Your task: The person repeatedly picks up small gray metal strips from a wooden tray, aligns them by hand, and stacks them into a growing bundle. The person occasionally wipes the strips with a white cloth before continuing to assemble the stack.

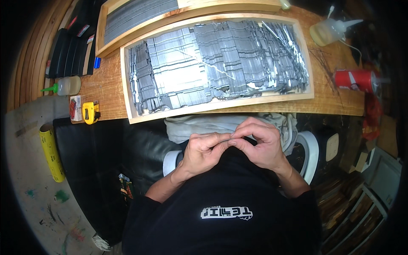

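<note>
My left hand and my right hand meet in front of my chest, just off the near edge of the table. Thumbs and forefingers of both are pinched together on a thin dark strip, mostly covered by the fingertips. Beyond them, a shallow wooden frame lies on the table, filled with rows of narrow grey strips. Some strips at its right end lie loose and slanted, and a light sliver crosses the middle.
A second wooden frame with grey strips lies behind. On the table are a yellow tape measure, a green-tipped bottle, a glue bottle and a red can. A yellow roll stands left; cloth hangs below the table edge.
</note>
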`<state>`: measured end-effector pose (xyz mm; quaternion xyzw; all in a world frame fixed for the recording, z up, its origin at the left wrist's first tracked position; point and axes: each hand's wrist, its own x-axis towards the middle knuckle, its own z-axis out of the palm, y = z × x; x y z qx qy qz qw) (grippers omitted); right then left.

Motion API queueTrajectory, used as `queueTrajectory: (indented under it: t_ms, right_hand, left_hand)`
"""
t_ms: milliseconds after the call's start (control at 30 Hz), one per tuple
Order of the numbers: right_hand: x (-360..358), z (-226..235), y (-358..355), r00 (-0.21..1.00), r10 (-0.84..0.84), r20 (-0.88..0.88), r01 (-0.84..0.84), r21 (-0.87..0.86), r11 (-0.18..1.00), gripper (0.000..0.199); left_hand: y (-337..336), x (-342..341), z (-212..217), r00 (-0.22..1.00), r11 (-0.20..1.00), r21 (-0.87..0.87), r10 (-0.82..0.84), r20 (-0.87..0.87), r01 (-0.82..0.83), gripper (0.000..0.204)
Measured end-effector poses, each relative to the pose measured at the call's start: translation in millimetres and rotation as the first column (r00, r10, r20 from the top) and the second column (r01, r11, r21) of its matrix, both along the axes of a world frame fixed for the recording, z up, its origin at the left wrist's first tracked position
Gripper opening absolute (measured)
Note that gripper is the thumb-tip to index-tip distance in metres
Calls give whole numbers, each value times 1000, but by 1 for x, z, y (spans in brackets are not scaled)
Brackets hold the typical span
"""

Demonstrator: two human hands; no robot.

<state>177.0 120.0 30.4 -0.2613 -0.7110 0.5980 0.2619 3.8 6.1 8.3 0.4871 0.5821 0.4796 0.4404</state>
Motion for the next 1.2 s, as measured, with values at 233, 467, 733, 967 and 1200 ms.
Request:
queueTrajectory:
  t_ms: [233,467,733,967,1200]
  right_hand:
    - [1,-2,0,1000,-8,1,8,-35,999,12]
    - [1,-3,0,1000,-15,3,15,-50,999,12]
    - [1,1,1,1000,-8,19,9,-13,1000,13]
    - [1,1,-1,1000,-10,15,10,41,999,14]
    - [2,1,-2,999,-45,12,44,52,998,12]
  left_hand:
    - [1,2,0,1000,1000,0,9,-2,-9,18]
    - [2,1,0,1000,1000,-1,9,5,-9,19]
    - [4,1,3,1000,1000,2,4,10,-4,19]
    - [5,1,6,1000,1000,-14,3,-23,-3,18]
    - [7,4,4,1000,1000,1,22,-7,-22,19]
